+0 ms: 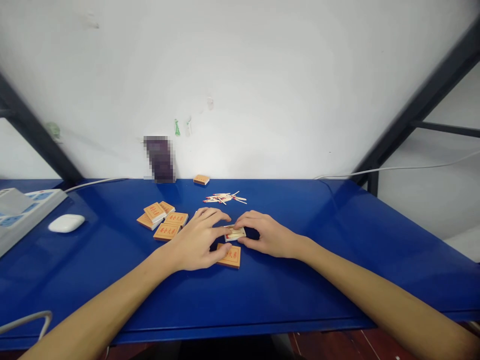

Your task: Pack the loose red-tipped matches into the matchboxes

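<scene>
A small white matchbox tray (235,234) with matches in it lies on the blue table between my hands. My right hand (264,234) holds the tray's right side, with the thumb at the near edge and curled fingers at the far edge. My left hand (202,241) has its fingers apart. Its index fingertip reaches the tray's left end, and its thumb is over an orange matchbox cover (231,256) just in front. Whether that thumb presses on the cover I cannot tell. Beyond the hands is a loose pile of red-tipped matches (225,198).
Several orange matchboxes (167,231) lie left of my left hand, some stacked. Another matchbox (201,179) sits by the wall. A blurred dark upright object (161,160) leans there. At the left are a white earbud case (66,223) and a power strip (26,212).
</scene>
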### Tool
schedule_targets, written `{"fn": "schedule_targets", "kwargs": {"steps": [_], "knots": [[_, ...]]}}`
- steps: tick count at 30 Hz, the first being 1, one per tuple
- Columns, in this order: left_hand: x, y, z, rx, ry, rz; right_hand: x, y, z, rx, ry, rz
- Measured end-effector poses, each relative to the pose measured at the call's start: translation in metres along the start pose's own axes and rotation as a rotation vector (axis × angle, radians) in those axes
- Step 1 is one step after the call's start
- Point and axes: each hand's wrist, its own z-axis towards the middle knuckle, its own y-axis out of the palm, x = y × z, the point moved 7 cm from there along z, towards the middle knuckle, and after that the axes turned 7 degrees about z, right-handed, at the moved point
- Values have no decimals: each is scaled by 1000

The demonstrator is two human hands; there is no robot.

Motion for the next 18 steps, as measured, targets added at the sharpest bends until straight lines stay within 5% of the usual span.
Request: {"fn": "schedule_targets", "kwargs": {"steps": [11,18], "knots": [[17,-4,-4,-21,135,-34,19,-10,0,57,101,-66],[-2,-1,-1,52,26,83,14,-18,-2,77,83,-97]]}}
